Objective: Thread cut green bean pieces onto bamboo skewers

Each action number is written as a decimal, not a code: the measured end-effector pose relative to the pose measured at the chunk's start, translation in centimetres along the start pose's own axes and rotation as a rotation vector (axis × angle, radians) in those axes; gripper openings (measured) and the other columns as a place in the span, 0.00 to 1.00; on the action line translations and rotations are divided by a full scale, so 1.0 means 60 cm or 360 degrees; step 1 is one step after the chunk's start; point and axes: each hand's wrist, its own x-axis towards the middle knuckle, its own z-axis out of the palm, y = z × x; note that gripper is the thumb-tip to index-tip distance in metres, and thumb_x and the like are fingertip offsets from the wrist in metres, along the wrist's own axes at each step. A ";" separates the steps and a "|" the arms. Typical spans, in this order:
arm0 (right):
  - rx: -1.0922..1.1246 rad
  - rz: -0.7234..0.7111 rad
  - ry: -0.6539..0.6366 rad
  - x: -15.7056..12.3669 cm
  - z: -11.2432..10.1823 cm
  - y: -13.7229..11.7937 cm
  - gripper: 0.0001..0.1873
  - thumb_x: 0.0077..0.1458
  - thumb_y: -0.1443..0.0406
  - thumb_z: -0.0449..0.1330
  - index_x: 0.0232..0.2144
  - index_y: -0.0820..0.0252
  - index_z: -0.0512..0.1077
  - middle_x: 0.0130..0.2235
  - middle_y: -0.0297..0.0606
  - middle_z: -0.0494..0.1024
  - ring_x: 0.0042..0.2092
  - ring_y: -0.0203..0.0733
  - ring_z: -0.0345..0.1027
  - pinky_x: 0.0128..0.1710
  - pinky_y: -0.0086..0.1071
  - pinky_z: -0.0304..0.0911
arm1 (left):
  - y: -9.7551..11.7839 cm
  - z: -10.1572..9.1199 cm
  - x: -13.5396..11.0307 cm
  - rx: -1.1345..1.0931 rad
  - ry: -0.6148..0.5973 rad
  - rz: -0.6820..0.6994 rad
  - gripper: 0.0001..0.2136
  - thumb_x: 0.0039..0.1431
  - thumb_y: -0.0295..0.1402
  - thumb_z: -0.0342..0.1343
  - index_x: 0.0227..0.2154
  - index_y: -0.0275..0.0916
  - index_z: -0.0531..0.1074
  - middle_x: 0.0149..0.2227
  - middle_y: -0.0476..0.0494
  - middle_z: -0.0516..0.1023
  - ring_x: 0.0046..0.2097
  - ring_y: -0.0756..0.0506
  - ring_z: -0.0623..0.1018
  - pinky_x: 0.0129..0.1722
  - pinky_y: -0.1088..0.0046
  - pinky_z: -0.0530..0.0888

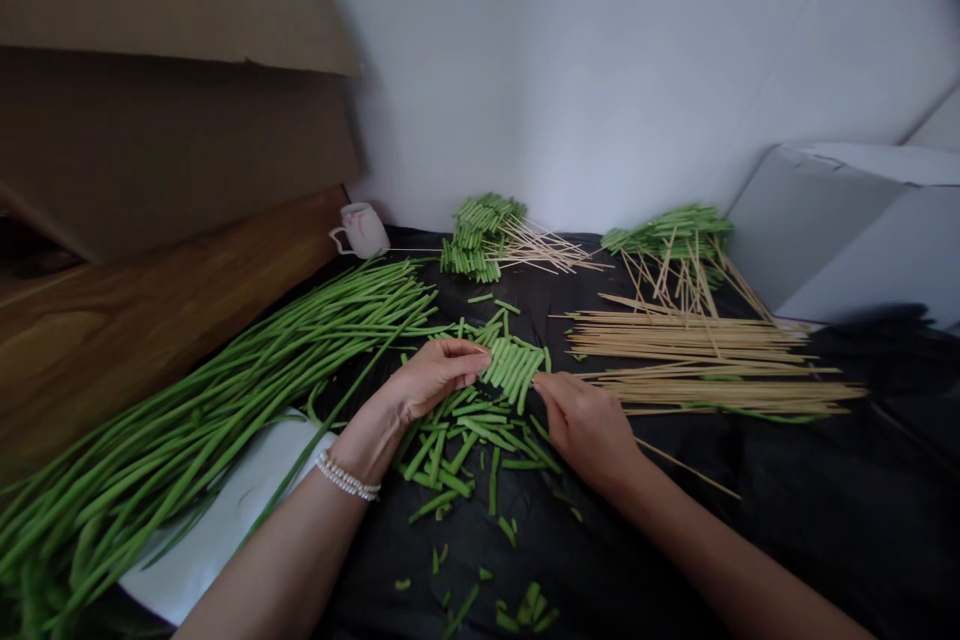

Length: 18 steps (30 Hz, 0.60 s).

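A row of cut long-bean pieces [514, 367] sits side by side on a thin bamboo skewer [697, 472], whose bare end sticks out past my right wrist. My right hand [589, 425] is closed round the skewer, just right of the row. My left hand [439, 375], with a beaded bracelet on the wrist, pinches a long-bean piece at the row's left end; the fingers partly cover it. Loose cut long-bean pieces [480, 428] lie beneath and between both hands on the black sheet [637, 560].
Whole long beans [247, 380] spread along the left over a white board [225, 530]. Bare skewers [697, 335] lie at right. Filled skewers [480, 230] are piled at the back, with another pile [675, 228] farther right. A mug [364, 230], cardboard box [180, 130] and white box [847, 220] stand around.
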 end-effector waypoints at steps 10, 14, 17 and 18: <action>-0.0035 0.0057 0.0205 0.003 -0.003 0.018 0.15 0.62 0.67 0.47 0.40 0.57 0.74 0.37 0.38 0.78 0.39 0.38 0.71 0.38 0.27 0.59 | 0.035 -0.069 0.005 0.0883 0.0568 0.0617 0.13 0.47 0.42 0.64 0.29 0.35 0.79 0.29 0.44 0.80 0.32 0.47 0.74 0.36 0.73 0.68; -0.0057 0.0023 0.0189 0.001 0.000 0.016 0.15 0.62 0.66 0.47 0.40 0.56 0.74 0.39 0.37 0.78 0.40 0.38 0.72 0.38 0.28 0.60 | 0.034 -0.095 0.005 0.1653 0.0658 0.0524 0.08 0.49 0.37 0.60 0.28 0.38 0.79 0.29 0.44 0.80 0.33 0.43 0.75 0.34 0.71 0.66; -0.0064 0.0024 0.0179 0.000 0.000 0.014 0.15 0.62 0.66 0.47 0.40 0.56 0.74 0.38 0.37 0.78 0.39 0.37 0.72 0.38 0.28 0.60 | 0.025 -0.100 0.002 0.2093 0.0721 0.0450 0.07 0.49 0.32 0.57 0.30 0.41 0.80 0.31 0.42 0.81 0.35 0.42 0.76 0.33 0.70 0.65; -0.0062 0.0024 0.0178 0.000 0.000 0.013 0.15 0.62 0.66 0.47 0.40 0.56 0.74 0.38 0.37 0.78 0.39 0.37 0.71 0.37 0.28 0.60 | 0.022 -0.100 0.001 0.2165 0.0765 0.0450 0.07 0.49 0.31 0.57 0.30 0.41 0.80 0.32 0.41 0.81 0.35 0.41 0.75 0.34 0.70 0.65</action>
